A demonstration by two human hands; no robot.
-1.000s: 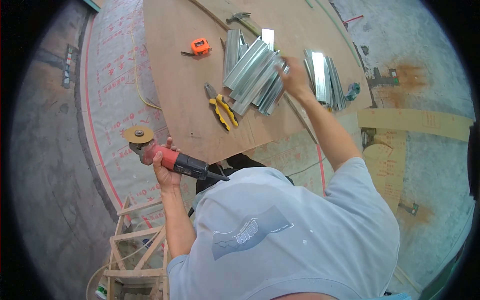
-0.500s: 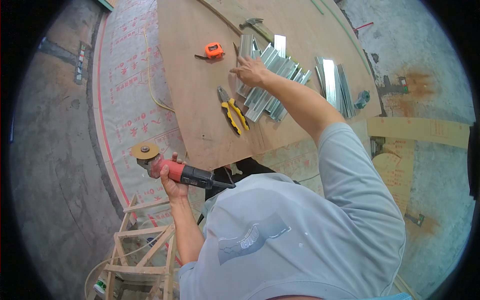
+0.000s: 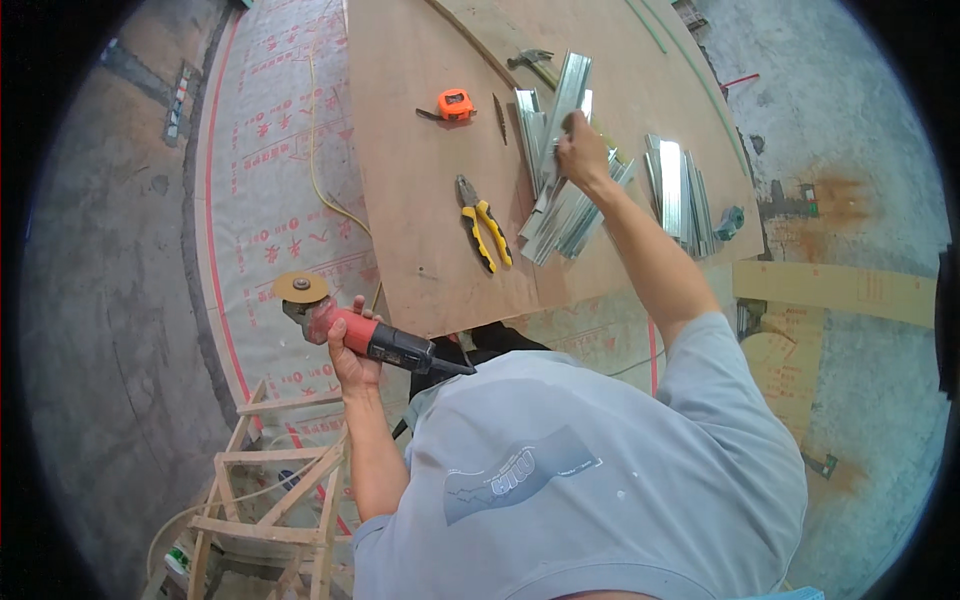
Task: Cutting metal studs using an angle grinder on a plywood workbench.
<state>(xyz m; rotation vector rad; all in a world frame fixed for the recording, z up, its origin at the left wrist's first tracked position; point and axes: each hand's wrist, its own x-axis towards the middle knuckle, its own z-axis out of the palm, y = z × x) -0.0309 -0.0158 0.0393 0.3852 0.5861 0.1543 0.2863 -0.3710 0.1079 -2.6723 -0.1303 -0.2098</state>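
Note:
My left hand [image 3: 355,355] is wrapped round the red and black body of an angle grinder [image 3: 400,347], held left of the board's near edge with its gold disc [image 3: 301,287] uppermost. Over the board, my right hand [image 3: 583,152] grips a silver metal channel [image 3: 570,92], lifted at a slant above a pile of similar cut channels [image 3: 585,215]. My right fingers are closed on its edge, partly hidden by the back of the hand. Left of the pile lie yellow and black pliers [image 3: 484,226], a thin pointed bit [image 3: 500,119] and an orange tape measure [image 3: 455,105].
A hammer [image 3: 532,62] lies beyond the pile. More channels [image 3: 676,190] and a teal roll [image 3: 731,222] lie at the wooden board's [image 3: 420,290] right side. A wooden frame stool [image 3: 270,457] stands at lower left, and a yellow cable [image 3: 318,185] crosses the printed floor sheet.
My right hand has moved from the pile's left side onto a channel and raised it. The left hand still holds the grinder. The whole view has shifted slightly.

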